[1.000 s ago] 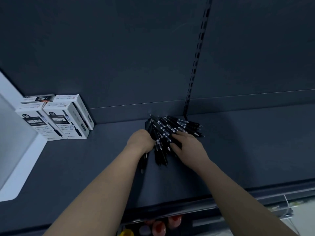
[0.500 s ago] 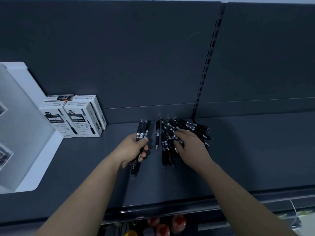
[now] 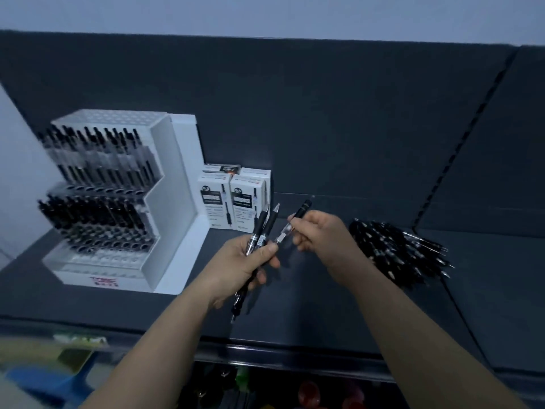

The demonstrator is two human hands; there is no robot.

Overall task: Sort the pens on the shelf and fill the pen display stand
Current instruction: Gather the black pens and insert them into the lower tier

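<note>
Pens, black retractable, small bunch: held in the left hand, thumb and curled fingers clamped round the barrels, tips up and away, clip ends hanging below the palm over the shelf. Single pen: pinched between thumb and fingertips of the right hand, grip end raised, clear barrel slanting down toward the bunch; contact with the bunch cannot be told. Loose pen pile: on the shelf just right of the right hand, fanned and unsorted. Pen display stand, white, stepped: on the shelf to the left, its tiers holding black pens, the lowest front rows apparently vacant. Pen boxes, white: upright beside the stand's right wall, near the back panel. Handling note, as judgement: lay the single pen parallel with the bunch, tips matching, before carrying it left. Keep the left grip firm so no barrel slides out. Seat pens one at a time in the vacant sockets.
</note>
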